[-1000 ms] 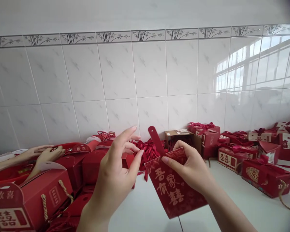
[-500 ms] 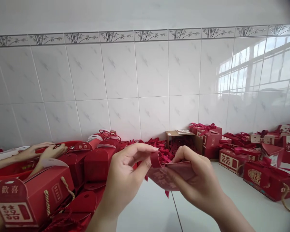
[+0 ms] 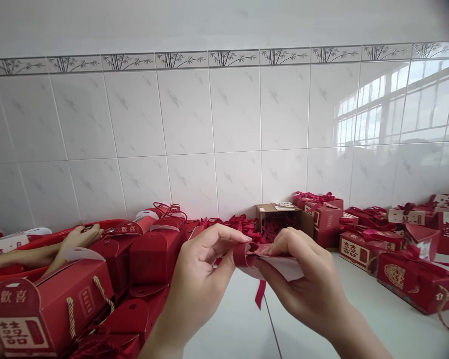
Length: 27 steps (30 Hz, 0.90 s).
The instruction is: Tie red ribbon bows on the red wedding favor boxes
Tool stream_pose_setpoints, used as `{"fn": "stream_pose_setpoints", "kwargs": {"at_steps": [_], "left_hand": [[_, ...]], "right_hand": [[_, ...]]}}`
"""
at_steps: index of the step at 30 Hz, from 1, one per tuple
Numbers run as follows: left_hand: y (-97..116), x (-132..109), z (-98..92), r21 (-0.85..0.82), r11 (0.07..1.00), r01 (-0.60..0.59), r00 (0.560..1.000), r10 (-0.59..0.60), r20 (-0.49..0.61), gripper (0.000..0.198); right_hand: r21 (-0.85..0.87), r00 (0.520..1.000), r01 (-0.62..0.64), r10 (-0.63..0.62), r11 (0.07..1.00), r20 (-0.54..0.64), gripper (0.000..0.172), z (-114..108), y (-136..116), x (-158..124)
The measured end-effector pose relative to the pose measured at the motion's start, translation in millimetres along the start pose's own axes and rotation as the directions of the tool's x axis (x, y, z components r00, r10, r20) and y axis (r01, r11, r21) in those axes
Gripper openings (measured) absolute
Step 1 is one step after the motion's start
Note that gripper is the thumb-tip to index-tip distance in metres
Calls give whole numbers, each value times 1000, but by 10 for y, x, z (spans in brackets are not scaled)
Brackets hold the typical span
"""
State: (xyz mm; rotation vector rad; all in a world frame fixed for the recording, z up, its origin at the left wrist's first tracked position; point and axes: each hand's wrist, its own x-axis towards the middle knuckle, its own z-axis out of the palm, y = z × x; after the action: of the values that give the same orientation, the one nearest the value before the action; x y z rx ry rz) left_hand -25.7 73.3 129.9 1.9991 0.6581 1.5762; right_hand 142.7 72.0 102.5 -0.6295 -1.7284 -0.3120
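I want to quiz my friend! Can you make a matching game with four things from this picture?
1. Twisted rope handles
2. Bamboo border
3. Red strap
4. Cardboard box

A. curled, held by the left hand
B. pale gold, on a red gift box
C. grey on white, along the tiled wall
D. brown, open at the front

Pairs: 1-B, 2-C, 3-A, 4-D

The pale worktop [image 3: 228, 329] is crossed by a thin seam [image 3: 274, 329]. Red boxes [image 3: 151, 257] are crowded toward its left and right edges; red ribbons [image 3: 240, 222] and an open cardboard box [image 3: 307, 225] are placed along its back edge.
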Motion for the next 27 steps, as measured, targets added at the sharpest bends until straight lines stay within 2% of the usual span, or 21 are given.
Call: {"fn": "stream_pose_setpoints", "kwargs": {"at_steps": [5,8,11,15,20,27], "left_hand": [[0,-12,-59,33,992,-123,989,120,87,23],[10,-19,-88,5,973,-231,959,227,167,23],[42,-28,-105,-41,962,-271,940,274,205,25],[72,-55,-128,-43,960,-277,932,280,232,22],[63,-73,-116,38,980,-198,968,189,163,27],[96,-79,-64,-32,990,-141,973,144,181,19]], "right_hand": [[15,996,71,-70,997,-55,20,-10,8,35],[104,983,159,-148,982,-107,20,-17,-13,63],[181,970,217,-191,959,-147,21,-14,-45,73],[150,961,233,-204,961,-186,23,-5,-65,66],[108,949,264,-237,959,-210,25,-28,-71,87],[103,941,287,-260,952,-216,26,-50,-78,91]]}}
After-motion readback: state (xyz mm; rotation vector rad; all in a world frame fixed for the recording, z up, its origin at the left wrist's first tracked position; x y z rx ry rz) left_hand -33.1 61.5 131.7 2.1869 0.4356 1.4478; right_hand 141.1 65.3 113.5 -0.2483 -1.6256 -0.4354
